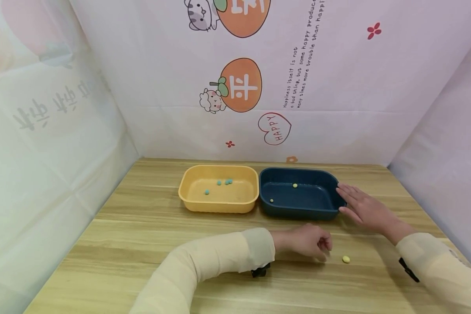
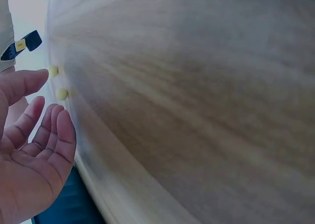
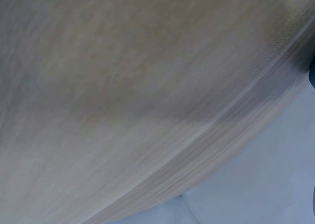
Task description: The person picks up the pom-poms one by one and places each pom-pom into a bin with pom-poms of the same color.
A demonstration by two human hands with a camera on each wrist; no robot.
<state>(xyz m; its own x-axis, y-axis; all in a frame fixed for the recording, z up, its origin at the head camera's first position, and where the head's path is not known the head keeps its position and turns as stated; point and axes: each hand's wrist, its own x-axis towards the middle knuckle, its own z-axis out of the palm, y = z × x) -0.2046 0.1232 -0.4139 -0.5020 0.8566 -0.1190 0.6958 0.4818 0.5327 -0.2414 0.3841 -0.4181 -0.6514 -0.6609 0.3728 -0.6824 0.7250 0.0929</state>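
My left hand (image 1: 309, 240) is low over the wooden table, in front of the blue bin (image 1: 298, 213). Its fingers are loosely bent, and a gap shows between thumb and fingers in the left wrist view. Two small yellow balls (image 2: 62, 94) appear just beyond those fingertips, apparently untouched. From the head camera, one yellow ball (image 1: 346, 259) is plain on the table right of the left hand. My right hand (image 1: 366, 210) has its fingers extended against the blue bin's right end. Inside that bin are two yellow pieces (image 1: 295, 186), one smaller.
A yellow bin (image 1: 220, 207) stands directly left of the blue one, with several small teal balls (image 1: 206, 192) in it. Printed cloth (image 1: 172, 109) walls the table at the back and both sides. The right wrist view shows mostly tabletop (image 3: 123, 86).
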